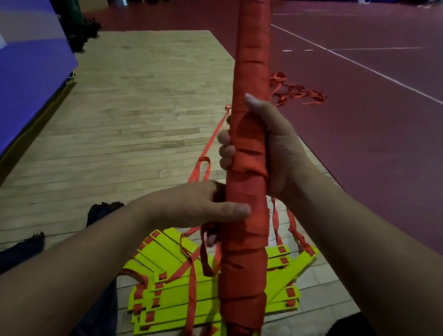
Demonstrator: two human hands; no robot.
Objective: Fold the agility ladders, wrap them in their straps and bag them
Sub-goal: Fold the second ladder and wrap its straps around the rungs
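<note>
Right hand [278,157] and left hand [192,205] both grip the strap-wrapped ladder bundle [253,49] upright.

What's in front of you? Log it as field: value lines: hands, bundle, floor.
held item: wrapped ladder bundle, bound in orange strap
right hand: grips bundle mid-length
left hand: grips bundle lower down, thumb across it
floor below: yellow ladder rungs, fanned, unwrapped
farther off: loose orange straps on red floor
left floor: dark fabric item

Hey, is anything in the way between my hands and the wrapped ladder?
Nothing visible. The right hand and left hand both grip the wrapped ladder directly; loose strap ends hang below.
</note>
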